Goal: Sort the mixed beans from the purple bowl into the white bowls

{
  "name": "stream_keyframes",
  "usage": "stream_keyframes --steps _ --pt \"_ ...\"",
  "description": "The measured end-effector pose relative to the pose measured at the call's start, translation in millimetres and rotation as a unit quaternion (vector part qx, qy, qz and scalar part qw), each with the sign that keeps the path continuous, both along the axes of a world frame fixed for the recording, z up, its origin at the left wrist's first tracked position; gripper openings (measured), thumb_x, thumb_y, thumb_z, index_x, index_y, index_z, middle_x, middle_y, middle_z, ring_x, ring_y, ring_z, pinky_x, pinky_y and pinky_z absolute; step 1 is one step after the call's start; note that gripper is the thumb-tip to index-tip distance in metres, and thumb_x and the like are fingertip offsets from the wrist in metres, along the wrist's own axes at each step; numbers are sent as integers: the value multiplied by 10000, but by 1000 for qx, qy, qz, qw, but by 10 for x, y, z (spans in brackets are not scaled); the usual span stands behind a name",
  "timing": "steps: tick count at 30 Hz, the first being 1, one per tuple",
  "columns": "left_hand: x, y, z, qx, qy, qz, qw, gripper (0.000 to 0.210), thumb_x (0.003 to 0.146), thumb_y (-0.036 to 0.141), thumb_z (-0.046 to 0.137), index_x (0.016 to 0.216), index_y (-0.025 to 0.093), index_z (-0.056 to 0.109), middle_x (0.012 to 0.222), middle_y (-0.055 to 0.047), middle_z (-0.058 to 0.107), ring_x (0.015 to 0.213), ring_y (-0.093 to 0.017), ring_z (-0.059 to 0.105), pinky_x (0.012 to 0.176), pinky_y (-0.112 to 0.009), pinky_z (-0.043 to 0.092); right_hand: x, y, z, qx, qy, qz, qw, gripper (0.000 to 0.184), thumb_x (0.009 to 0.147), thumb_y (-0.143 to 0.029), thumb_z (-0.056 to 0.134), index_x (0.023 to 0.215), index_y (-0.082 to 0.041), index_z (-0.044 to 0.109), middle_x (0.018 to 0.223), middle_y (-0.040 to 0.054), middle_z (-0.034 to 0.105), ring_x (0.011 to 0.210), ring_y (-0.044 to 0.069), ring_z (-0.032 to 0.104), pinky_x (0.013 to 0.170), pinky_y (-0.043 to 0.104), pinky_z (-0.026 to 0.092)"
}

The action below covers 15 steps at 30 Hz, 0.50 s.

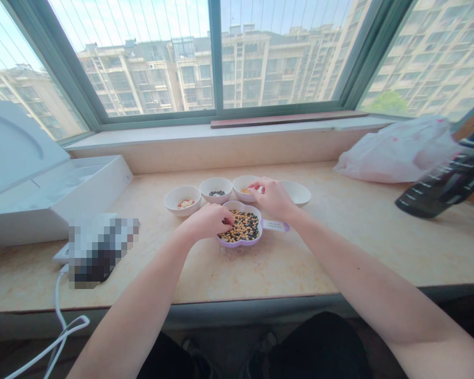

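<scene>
A purple-and-white lobed bowl with a handle (pixel 243 243) holds mixed black and yellow beans (pixel 243 225). Over its left side, my left hand (pixel 211 220) has its fingertips curled down at the beans; what lies between them is hidden. My right hand (pixel 274 196) is at the third white bowl (pixel 239 181), its fingers pinched above the yellow beans (pixel 245 190) there; anything in the pinch is too small to make out. The second white bowl (pixel 210 184) contains black beans (pixel 217 193). Reddish and pale pieces (pixel 186 203) lie in the leftmost white bowl (pixel 174 202).
A fourth white bowl (pixel 302 195) is partly behind my right hand. An open white box (pixel 102 179) and a blurred-out object (pixel 98 252) with a white cable (pixel 59 300) are at left. A plastic bag (pixel 395 150) and dark bottle (pixel 430 189) stand at right.
</scene>
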State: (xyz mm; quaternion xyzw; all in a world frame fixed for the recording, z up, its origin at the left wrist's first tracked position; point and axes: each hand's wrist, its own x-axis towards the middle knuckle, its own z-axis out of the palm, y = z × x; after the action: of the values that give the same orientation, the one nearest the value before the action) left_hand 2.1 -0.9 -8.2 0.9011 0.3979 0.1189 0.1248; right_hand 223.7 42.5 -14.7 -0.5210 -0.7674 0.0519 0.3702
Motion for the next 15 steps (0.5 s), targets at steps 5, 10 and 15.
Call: stream_keyframes --steps 5,10,15 --pt "-9 27 -8 -2 -39 4 999 128 799 148 676 745 220 767 780 -13 744 673 -152 655 638 -262 461 -8 -18 15 -2 7 4 1000 143 890 -253 642 877 -185 767 888 84 739 765 208 651 760 347 487" --pt "-7 25 54 83 -136 68 985 84 843 205 695 772 208 738 839 -20 716 719 -150 637 680 -273 465 -14 -29 30 -9 8 3 1000 132 887 -236 643 880 -178 761 924 87 749 784 211 649 762 346 474" --pt "22 20 91 162 -251 120 947 71 839 241 737 793 196 708 790 -1 660 683 -121 584 690 -265 460 -23 -45 39 -17 4 12 1000 152 893 -241 625 890 -178 764 939 90 751 790 213 648 758 348 475"
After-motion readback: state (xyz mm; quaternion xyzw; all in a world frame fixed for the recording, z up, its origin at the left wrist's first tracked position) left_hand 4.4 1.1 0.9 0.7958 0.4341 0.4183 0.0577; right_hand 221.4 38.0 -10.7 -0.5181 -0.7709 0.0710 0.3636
